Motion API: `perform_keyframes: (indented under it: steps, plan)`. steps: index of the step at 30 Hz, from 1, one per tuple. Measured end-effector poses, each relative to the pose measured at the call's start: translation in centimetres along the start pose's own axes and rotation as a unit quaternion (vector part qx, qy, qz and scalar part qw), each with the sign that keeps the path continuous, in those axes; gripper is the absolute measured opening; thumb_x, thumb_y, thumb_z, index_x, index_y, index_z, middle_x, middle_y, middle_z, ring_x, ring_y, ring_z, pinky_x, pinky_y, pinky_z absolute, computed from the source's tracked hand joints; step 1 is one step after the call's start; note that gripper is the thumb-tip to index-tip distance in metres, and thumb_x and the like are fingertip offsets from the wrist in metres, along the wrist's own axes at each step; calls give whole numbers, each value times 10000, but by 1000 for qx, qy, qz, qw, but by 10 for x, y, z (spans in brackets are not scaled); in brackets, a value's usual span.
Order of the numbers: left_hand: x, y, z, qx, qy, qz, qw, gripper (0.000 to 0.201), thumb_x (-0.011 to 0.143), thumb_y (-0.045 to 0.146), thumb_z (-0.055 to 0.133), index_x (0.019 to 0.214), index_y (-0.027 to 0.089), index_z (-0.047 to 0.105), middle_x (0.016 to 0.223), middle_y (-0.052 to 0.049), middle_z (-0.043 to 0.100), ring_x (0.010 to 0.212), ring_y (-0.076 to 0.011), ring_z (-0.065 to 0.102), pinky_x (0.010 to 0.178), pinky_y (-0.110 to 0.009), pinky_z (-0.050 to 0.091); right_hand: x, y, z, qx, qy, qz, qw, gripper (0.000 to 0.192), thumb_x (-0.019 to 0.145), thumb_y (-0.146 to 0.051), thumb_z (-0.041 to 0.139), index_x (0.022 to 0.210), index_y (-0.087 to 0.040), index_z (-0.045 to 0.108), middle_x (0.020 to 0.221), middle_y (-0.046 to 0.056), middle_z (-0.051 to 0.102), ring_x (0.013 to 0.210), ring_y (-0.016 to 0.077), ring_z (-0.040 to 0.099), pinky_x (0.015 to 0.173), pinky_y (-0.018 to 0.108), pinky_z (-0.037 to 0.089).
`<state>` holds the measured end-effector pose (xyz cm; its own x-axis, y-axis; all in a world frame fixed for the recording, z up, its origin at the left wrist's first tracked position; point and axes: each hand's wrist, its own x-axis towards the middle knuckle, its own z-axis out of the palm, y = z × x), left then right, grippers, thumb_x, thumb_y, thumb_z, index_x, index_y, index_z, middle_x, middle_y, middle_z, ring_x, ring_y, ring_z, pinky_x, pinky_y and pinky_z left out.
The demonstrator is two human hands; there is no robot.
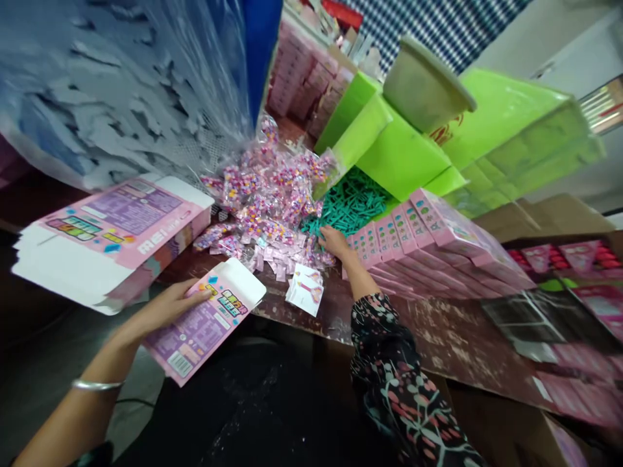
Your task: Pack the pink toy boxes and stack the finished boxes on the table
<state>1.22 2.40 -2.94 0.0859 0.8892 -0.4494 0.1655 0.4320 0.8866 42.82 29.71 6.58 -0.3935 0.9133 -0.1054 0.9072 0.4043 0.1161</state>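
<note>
My left hand (168, 305) grips a pink and purple carton (207, 327) by its edge, thumb on the printed face. The carton's white top flap stands open, tilted toward the table. My right hand (335, 243) reaches to the near edge of a heap of teal plastic sticks (357, 201). Its fingers are bent close together; whatever is between the tips is too small to make out. Left of it lie clear bags of colourful beads (272, 181) and small pink sachets (280, 256). White printed cards (305, 290) lie on the table just below.
A stack of flattened cartons (111, 227) lies at the left, beneath a clear bag of white pieces (121, 84). Rows of pink boxes (428, 240) stand on the right. Behind are a lime-green box (409, 155) and a tilted beige basin (421, 84). The brown table (438, 331) is worn.
</note>
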Motion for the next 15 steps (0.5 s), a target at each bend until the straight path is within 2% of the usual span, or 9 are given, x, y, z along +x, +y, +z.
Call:
perform_keyframes:
  steps: [3,5,6,8,10,12,13,15]
  plan:
    - [1,-3,-1,-4,-3,18,1000,912,690,999,926,1150,212,899,1219,-148,943,1115,-472,877,905,-497,729,18,-8,-28,16,85,30,996,429,1206,-186,445,1366,-68,826,1185,213,843,1001,269,719,941,331,518]
    - [1,-2,-1,-1,-2,25,1000,895,711,986,923,1149,205,900,1226,-151,941,1116,-464,871,901,-483,723,37,-31,-48,48,138,16,989,494,1230,-218,389,1458,-71,802,1157,173,851,983,248,708,950,327,516]
    - [0,-1,0,1,-2,27,1000,905,728,984,915,1176,198,900,1233,-154,940,1113,-457,868,895,-474,721,49,-49,-57,74,156,-10,985,492,1232,-236,403,1464,-88,811,1141,146,857,974,237,708,951,323,519]
    - [-2,1,0,3,-2,26,1000,943,744,990,898,1226,180,896,1234,-163,937,1102,-447,864,888,-463,718,71,-96,-70,168,168,-120,964,414,1201,-257,521,1353,-116,880,1115,111,877,975,225,732,956,322,535]
    - [-4,4,1,7,-1,24,1000,965,730,995,894,1238,175,894,1238,-163,939,1107,-450,864,919,-475,721,90,-153,-75,202,86,-245,944,377,1188,-246,577,1311,-143,918,1142,95,908,1007,215,778,989,319,564]
    - [-6,5,1,11,9,30,999,942,715,985,901,1214,186,896,1254,-156,941,1145,-460,864,998,-498,718,102,-207,-74,140,-25,-339,930,345,1149,-178,632,1330,-144,925,1265,122,933,1134,232,828,1076,329,591]
    - [-6,6,1,12,12,36,999,918,717,979,901,1191,193,897,1253,-154,941,1164,-466,865,1031,-506,713,105,-230,-71,83,-56,-349,932,345,1131,-143,641,1335,-128,919,1327,162,931,1204,263,841,1109,354,606]
    - [-7,5,1,13,13,47,999,871,726,975,894,1137,206,897,1224,-156,940,1178,-477,867,1057,-515,704,110,-263,-63,-21,-78,-329,941,363,1107,-86,626,1356,-75,891,1443,273,893,1311,348,843,1140,432,638]
